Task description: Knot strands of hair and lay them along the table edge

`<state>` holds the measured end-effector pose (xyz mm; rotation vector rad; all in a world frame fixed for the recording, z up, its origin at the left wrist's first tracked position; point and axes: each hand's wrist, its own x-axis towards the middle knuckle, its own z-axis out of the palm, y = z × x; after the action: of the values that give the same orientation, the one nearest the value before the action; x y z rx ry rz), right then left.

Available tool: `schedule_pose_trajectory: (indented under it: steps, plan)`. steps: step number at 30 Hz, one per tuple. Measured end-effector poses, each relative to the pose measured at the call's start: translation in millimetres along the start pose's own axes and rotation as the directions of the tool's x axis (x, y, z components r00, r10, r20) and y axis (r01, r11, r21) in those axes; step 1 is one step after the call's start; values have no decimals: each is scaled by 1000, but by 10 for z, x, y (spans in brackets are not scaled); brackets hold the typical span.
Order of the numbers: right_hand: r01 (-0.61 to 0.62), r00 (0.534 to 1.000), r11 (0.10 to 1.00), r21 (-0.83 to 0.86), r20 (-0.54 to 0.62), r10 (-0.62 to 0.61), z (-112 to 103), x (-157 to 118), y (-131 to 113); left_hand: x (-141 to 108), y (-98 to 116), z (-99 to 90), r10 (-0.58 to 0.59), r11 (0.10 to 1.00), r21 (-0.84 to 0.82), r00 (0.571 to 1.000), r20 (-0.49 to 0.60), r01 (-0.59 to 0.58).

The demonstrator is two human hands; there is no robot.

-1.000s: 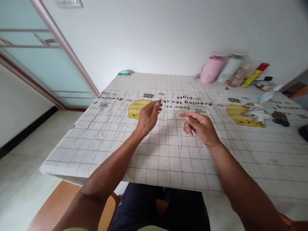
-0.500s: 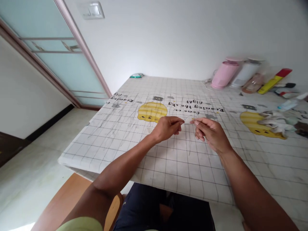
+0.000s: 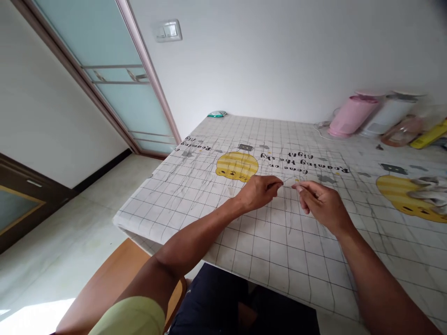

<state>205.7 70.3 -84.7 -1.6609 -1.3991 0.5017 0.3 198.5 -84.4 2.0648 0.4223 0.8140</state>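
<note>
Over the table, my left hand (image 3: pixel 261 191) is closed in a pinch, its fingertips pointing right. Facing it across a small gap, my right hand (image 3: pixel 323 202) pinches too, thumb against forefinger. Whatever sits between the fingertips of either hand is too small or thin to make out. Below both hands spreads a white checked tablecloth (image 3: pixel 195 200), printed with yellow balloon-like faces and upside-down lettering. The nearest printed yellow face (image 3: pixel 237 165) is partly covered by my left hand.
A green-and-white packet (image 3: pixel 217 114) lies at the far left corner. Along the wall stand a pink cylinder (image 3: pixel 354 115), a white cylinder (image 3: pixel 389 116), a pinkish bottle (image 3: pixel 400 131) and a yellow box (image 3: pixel 429 135). A crumpled cloth (image 3: pixel 431 193) lies at right. A wooden chair (image 3: pixel 104 279) is below left.
The view has turned left, so everything sits further right in it. My hands stay close together above the tablecloth, both still pinched; the right hand's fingers look more tightly curled.
</note>
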Motion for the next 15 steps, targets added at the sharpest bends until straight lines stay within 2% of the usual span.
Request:
schedule_pose_trajectory:
  steps: [4,8,11,15]
  plan:
    - [-29,998,968,248,54,16,-67,-6,-30,3,-3,10,23,998,-59,997,-78,-27]
    - [-138,985,850,508,164,61,-117,-28,-76,11,-11,9,41,996,-73,988,-146,-52]
    - [-159,985,797,583,147,89,-134,-34,-117,14,-36,24,100,995,26,981,-165,-97]
    - [-143,990,786,601,70,126,-156,-12,-154,22,-61,75,163,978,165,965,-207,-130]
